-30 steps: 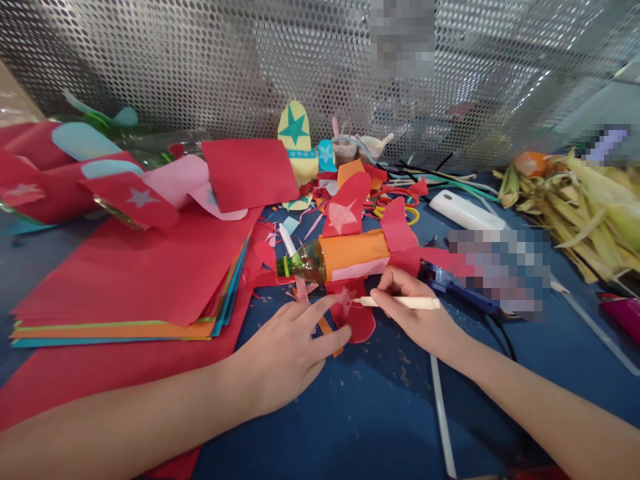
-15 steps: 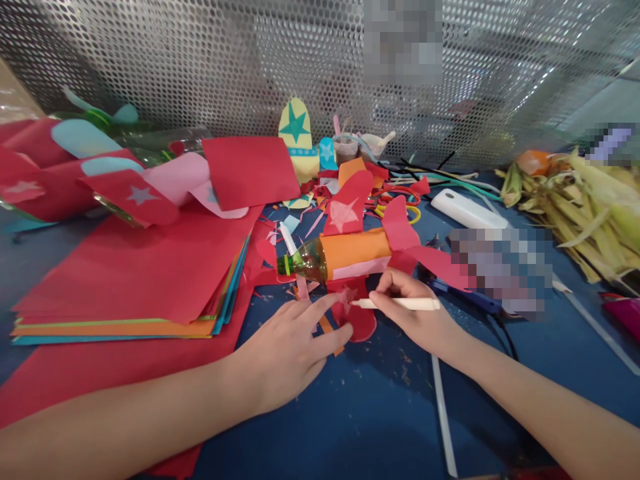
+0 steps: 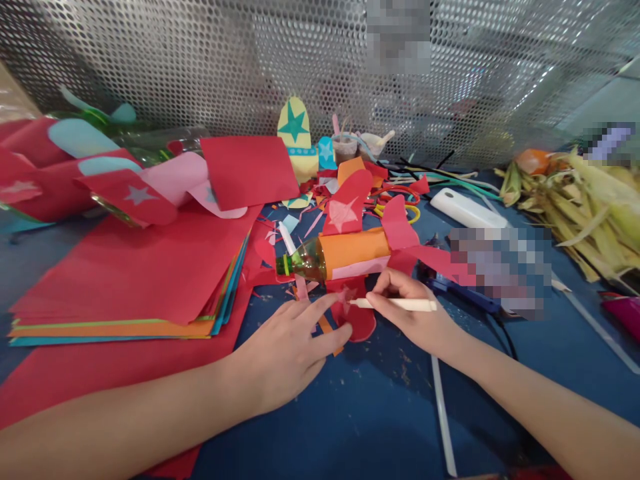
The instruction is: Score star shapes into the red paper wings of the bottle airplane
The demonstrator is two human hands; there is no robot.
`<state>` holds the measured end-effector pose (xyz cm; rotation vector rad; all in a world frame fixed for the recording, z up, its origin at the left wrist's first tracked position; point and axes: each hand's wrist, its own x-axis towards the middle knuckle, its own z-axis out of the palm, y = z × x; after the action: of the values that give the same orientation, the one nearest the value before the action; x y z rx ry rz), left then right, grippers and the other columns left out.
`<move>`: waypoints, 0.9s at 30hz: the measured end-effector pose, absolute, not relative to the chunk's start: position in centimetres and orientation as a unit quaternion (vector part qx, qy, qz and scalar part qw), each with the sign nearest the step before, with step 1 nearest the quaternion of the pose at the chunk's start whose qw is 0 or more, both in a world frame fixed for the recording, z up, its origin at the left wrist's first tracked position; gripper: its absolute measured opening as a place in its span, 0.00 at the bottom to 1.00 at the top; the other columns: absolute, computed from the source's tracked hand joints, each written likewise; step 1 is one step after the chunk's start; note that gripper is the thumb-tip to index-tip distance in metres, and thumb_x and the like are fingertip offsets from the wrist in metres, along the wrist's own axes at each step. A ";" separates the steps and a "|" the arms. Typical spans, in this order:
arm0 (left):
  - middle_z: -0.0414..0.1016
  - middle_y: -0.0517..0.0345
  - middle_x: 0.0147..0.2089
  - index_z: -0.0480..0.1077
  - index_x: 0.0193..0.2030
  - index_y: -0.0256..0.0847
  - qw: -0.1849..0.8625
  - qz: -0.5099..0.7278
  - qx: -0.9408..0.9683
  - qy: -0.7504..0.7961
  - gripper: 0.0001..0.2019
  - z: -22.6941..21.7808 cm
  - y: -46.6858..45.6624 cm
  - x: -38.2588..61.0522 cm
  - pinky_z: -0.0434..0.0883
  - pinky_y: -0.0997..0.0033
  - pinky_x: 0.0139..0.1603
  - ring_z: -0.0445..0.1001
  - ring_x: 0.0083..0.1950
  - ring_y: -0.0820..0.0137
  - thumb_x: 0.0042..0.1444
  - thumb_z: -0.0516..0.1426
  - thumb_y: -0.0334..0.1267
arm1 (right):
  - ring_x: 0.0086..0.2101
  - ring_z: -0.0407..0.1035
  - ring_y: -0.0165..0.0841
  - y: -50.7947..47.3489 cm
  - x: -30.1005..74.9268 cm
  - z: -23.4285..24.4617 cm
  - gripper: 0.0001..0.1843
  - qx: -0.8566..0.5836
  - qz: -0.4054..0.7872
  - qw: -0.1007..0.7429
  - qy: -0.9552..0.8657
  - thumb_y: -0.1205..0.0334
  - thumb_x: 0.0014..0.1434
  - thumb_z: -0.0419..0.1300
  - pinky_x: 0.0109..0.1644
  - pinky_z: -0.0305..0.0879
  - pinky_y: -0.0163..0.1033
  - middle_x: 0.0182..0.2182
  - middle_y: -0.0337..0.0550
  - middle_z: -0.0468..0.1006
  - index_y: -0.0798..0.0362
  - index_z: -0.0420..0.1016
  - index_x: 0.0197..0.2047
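A green plastic bottle (image 3: 309, 260) lies on its side, wrapped in orange paper (image 3: 356, 252) with a pink strip. Red paper wings stick out from it; the far wing (image 3: 361, 187) carries a pale star. On the near red wing (image 3: 361, 327) is a pinkish star (image 3: 345, 298), partly covered by fingers. My left hand (image 3: 287, 350) lies with fingers apart, its fingertips touching this near wing. My right hand (image 3: 407, 303) pinches a white pen (image 3: 400, 305), whose tip points left and meets the star or sits just above it; I cannot tell which.
Left stands a stack of coloured paper (image 3: 130, 267), with star-decorated paper-covered bottles (image 3: 65, 173) behind it. Paper scraps, yellow-handled scissors (image 3: 413, 213) and wires lie farther back. A white device (image 3: 467, 208) and corn husks (image 3: 585, 207) are at the right, before a perforated metal panel (image 3: 200, 67).
The pen and my right hand have shifted very slightly left. My left hand keeps its place on the near wing.
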<state>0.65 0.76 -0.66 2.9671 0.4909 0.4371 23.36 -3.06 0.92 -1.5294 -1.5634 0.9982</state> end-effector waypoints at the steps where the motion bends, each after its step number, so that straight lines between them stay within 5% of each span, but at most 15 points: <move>1: 0.55 0.41 0.61 0.62 0.55 0.45 0.050 0.140 0.975 0.163 0.22 -0.6 0.8 0.7 0.70 0.52 0.45 0.66 0.50 0.57 0.54 0.47 0.24 | 0.20 0.53 0.25 -3.1 23.4 0.9 0.11 -0.594 0.386 0.361 -0.607 0.59 0.59 0.56 0.23 0.48 0.33 0.19 0.30 0.60 0.50 0.59 0.27; 27: 0.56 0.43 0.62 0.63 0.55 0.45 0.052 0.132 0.976 0.168 0.21 -0.6 0.7 0.6 0.70 0.52 0.46 0.67 0.50 0.57 0.56 0.47 0.26 | 0.19 0.53 0.25 -2.9 23.4 0.9 0.11 -0.591 0.374 0.366 -0.614 0.61 0.58 0.56 0.22 0.47 0.33 0.19 0.30 0.60 0.50 0.59 0.26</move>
<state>0.58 0.67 -0.62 2.9669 0.5097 0.4014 23.41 -2.95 0.94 -1.5191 -1.5792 0.9610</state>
